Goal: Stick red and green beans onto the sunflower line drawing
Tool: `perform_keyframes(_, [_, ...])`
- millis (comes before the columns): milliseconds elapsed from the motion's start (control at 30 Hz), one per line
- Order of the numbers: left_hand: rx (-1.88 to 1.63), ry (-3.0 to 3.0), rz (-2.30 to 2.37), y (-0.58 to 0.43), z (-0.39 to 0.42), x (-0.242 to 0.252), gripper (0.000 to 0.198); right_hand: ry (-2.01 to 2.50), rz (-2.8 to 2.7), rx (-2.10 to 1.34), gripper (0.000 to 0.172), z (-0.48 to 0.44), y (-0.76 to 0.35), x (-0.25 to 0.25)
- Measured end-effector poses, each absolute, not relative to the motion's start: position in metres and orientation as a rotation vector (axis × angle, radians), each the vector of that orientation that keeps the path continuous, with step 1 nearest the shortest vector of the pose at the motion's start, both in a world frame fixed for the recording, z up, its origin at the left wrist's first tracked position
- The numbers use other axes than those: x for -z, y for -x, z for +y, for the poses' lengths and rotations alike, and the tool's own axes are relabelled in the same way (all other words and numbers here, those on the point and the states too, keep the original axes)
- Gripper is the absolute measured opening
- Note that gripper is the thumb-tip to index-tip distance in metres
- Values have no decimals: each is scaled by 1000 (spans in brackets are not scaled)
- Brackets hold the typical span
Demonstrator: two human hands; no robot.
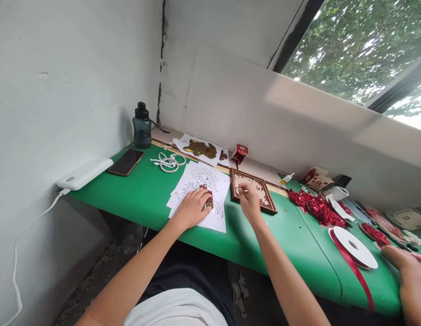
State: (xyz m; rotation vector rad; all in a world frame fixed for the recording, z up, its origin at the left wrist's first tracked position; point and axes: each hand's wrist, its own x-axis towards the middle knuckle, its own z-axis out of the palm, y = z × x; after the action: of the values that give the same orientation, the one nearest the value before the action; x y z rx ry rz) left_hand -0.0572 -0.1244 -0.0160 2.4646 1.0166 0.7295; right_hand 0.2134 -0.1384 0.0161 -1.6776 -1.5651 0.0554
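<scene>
My left hand [194,207] lies fairly flat on a white sheet with a line drawing of flowers [217,181], its fingers stretched out. Beside and partly beneath those fingers, small dark red and olive beads [208,203] cover part of the drawing. Over a shallow wooden-framed tray [271,206] hovers my right hand [249,199], thumb and fingers pinched together. Whatever the pinch may hold is too small to make out. Dark red beads [264,199] are scattered in the tray, mostly along its edges.
Behind the drawing lies a bead-covered picture [201,148]. A phone [126,162], white cable [169,162], power bank [84,174] and bottle [141,127] stand left. At right are a glue bottle [287,178], red ribbon flowers [322,208], a ribbon spool [356,246] and another person's hand [405,267].
</scene>
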Motion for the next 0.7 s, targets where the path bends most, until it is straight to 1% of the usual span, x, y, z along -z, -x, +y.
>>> perform_keyframes(67, [-758,-2452,1023,58,-125,13,39,1544,-1691,-101,14,-158,-176,-7])
perform_keyframes(200, [-776,-2462,1000,58,-126,10,33,1522,-1720,-133,15,-178,-133,12])
perform_keyframes(433, [-745,-2496,993,59,-127,10,37,1588,-1789,-79,16,-179,-136,20])
perform_keyframes(700, [-717,-2490,971,61,-126,11,35,1611,-1787,-113,16,-180,-138,21])
